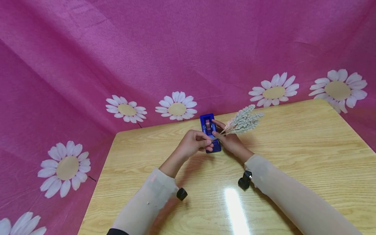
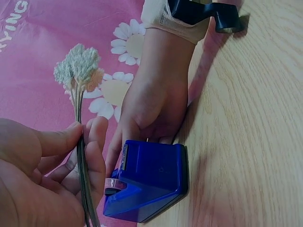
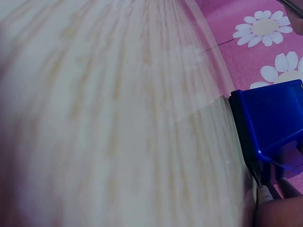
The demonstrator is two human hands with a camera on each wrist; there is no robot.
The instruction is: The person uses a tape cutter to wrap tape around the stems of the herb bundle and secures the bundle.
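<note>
A bunch of dried flowers (image 1: 244, 121) with pale, fluffy heads is pinched by its thin stems between the thumb and fingers of my left hand (image 1: 194, 143). In the left wrist view the stems (image 2: 81, 156) run down across the fingers, heads at the top. Just below the bunch, a blue tape dispenser (image 2: 156, 175) with a roll of tape (image 1: 208, 125) stands on the table. My right hand (image 1: 233, 143) grips the dispenser from its right side, thumb and index finger over the edge. The right wrist view catches only part of those fingers (image 3: 279, 208), against the dispenser's end.
The wood-grain table (image 1: 308, 147) ends close behind the dispenser. A pink cloth (image 1: 205, 49) with white daisies hangs along the back and left side. Dark wrist cameras (image 1: 245, 180) sit on both sleeves. A bright reflection lies on the front of the table.
</note>
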